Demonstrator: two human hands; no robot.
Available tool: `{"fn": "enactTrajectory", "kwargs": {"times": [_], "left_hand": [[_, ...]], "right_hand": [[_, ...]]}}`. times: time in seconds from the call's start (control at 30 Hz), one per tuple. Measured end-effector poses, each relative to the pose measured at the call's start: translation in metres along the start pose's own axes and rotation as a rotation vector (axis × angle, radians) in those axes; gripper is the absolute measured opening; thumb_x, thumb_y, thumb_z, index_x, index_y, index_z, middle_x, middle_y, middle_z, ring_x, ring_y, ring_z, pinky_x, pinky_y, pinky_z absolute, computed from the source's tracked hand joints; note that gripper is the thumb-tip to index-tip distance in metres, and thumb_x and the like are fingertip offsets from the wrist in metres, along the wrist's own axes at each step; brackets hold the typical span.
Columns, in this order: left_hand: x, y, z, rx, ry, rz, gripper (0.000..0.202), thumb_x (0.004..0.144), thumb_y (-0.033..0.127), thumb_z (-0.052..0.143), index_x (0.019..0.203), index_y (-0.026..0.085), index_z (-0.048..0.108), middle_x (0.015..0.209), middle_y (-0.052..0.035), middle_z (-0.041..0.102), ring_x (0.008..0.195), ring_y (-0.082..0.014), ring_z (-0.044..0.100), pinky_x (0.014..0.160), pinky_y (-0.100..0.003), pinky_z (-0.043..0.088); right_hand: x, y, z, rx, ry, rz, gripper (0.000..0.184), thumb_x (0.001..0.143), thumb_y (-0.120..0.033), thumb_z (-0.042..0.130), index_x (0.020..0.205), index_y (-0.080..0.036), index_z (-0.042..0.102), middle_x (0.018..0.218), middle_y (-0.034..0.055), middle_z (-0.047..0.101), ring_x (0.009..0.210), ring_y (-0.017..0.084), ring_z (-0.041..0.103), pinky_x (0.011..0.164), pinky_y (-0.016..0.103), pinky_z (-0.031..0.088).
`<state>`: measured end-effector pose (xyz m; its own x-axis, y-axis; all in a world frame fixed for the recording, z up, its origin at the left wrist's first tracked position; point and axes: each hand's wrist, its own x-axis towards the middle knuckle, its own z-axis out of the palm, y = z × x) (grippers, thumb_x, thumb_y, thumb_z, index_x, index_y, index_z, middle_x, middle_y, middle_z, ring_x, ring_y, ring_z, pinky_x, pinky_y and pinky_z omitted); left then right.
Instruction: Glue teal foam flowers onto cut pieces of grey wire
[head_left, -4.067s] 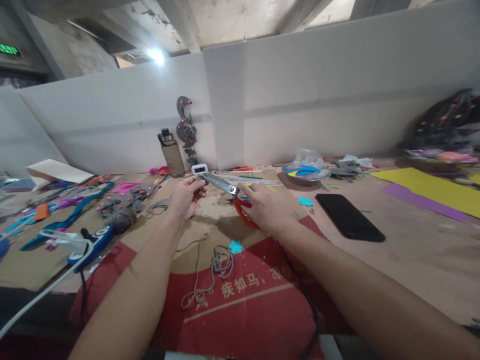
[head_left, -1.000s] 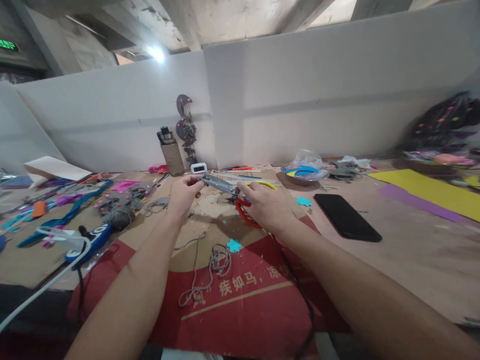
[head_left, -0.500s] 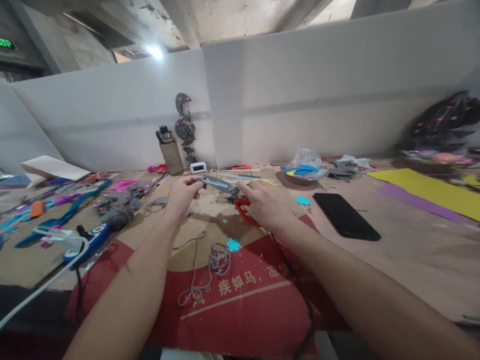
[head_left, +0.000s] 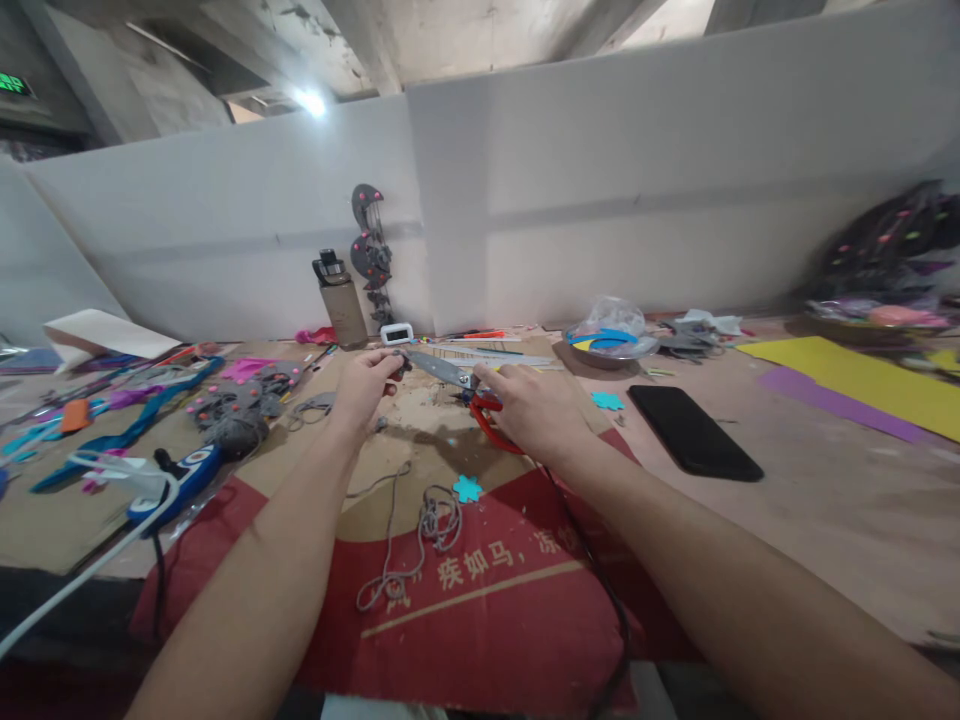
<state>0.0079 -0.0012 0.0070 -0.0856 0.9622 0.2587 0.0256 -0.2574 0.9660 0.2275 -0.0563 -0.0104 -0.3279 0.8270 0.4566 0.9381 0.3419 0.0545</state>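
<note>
My right hand grips a pair of scissors by the red handles. The blades point left and look nearly closed. Their tips meet a small dark grey piece that my left hand pinches between thumb and fingertips; its exact shape is too small to make out. Both hands are above a brown and red cardboard sheet. Below them on the cardboard lie a tangled grey cord and a turquoise flower-shaped cutout.
A black phone and another turquoise cutout lie to the right. Behind stand a bottle, a small white clock and a bowl. At left are a blue power strip, a white cable and colored scraps. Yellow sheet far right.
The scissor blades have drawn closer together at the grey piece. My right fingers have closed slightly around the handles. Both hands stay in nearly the same place.
</note>
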Motion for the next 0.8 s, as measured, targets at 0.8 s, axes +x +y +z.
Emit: {"fn": "enactTrajectory", "kwargs": {"times": [0.8], "left_hand": [[0.011,-0.002,-0.017,0.114,-0.126,0.013,0.023,0.06,0.035,0.072,0.061,0.013,0.067,0.057,-0.0042,0.06,0.05,-0.0093,0.046,0.05,-0.023,0.034]], "right_hand": [[0.002,0.0,-0.007,0.015,-0.034,-0.003,0.052,0.08,-0.021,0.048,0.131,-0.03,0.045,0.097,0.0069,0.067,0.077,0.02,0.06,0.055,0.027,0.028]]}}
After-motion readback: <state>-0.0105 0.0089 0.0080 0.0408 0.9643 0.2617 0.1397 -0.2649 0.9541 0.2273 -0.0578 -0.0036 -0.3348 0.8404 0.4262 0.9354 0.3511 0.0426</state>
